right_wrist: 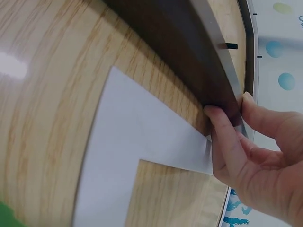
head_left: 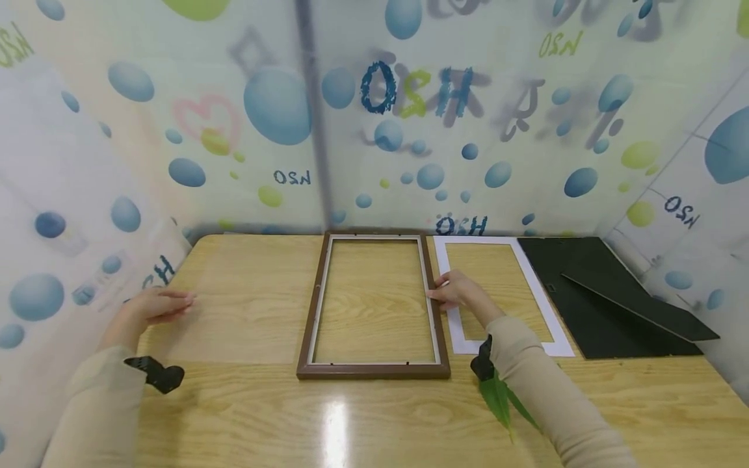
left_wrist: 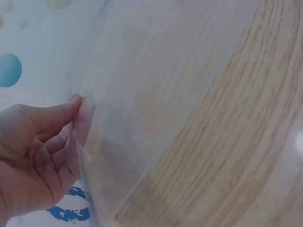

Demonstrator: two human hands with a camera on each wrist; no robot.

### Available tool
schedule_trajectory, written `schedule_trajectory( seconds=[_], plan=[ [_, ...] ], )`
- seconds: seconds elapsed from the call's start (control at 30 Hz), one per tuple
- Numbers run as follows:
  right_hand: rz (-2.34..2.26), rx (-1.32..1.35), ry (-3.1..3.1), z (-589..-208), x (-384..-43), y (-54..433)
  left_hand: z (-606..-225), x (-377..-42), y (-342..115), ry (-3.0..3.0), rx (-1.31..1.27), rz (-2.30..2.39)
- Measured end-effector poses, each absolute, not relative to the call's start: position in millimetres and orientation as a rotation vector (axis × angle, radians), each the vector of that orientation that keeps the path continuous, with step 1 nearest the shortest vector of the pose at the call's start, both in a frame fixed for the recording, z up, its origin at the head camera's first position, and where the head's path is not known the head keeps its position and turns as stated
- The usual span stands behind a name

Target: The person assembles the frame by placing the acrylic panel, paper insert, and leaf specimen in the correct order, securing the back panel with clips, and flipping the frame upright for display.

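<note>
Tabletop (head_left: 246, 416): brown frame (head_left: 374, 371) (right hand (head_left: 459, 292) pinching) points lengthwise toward the backdrop (head_left: 363, 162).

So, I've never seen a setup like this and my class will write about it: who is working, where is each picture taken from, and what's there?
There's no machine here: a person works with two bare hands. The wide picture is taken from the head, looking forward and down; the closer two are taken from the left and right wrists. On the wooden table, left to right, are a clear sheet, a brown frame, a white border and a black board with a raised flap. Green leaves show beside the right sleeve. The left hand pinches the clear sheet's edge; the right hand grips the frame's right side.
</note>
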State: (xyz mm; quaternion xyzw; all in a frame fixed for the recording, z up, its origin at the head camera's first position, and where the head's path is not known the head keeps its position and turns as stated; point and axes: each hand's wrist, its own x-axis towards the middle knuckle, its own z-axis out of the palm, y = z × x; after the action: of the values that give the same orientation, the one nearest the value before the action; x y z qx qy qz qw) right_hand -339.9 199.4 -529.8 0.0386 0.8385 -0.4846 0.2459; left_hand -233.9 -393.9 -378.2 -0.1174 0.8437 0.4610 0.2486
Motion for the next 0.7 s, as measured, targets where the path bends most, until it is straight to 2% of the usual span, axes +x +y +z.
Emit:
schedule_trajectory(
  seconds=[0.1,0.27,0.3,0.4,0.5,0.63,0.7],
  plan=[
    [-1.366,0.133,2.264,-564,-361,209,-380,-231,-397,2.267,-0.325,1.327],
    [-1.449,0.192,2.234,-679,-434,244,-382,-227,-402,2.186,-0.304,1.5],
    [-1.438,0.223,2.247,-667,-426,238,-382,-226,-402,2.168,-0.293,1.529],
    [-1.397,0.192,2.276,-596,-378,216,-379,-223,-403,2.121,-0.255,1.587],
    [-1.355,0.118,2.295,-500,-315,190,-375,-220,-401,2.081,-0.247,1.639],
    [-1.363,0.073,2.281,-531,-335,202,-370,-219,-401,2.037,-0.258,1.71],
    [-1.386,0.101,2.264,-566,-357,212,-370,-218,-402,2.034,-0.266,1.727]
  ],
)
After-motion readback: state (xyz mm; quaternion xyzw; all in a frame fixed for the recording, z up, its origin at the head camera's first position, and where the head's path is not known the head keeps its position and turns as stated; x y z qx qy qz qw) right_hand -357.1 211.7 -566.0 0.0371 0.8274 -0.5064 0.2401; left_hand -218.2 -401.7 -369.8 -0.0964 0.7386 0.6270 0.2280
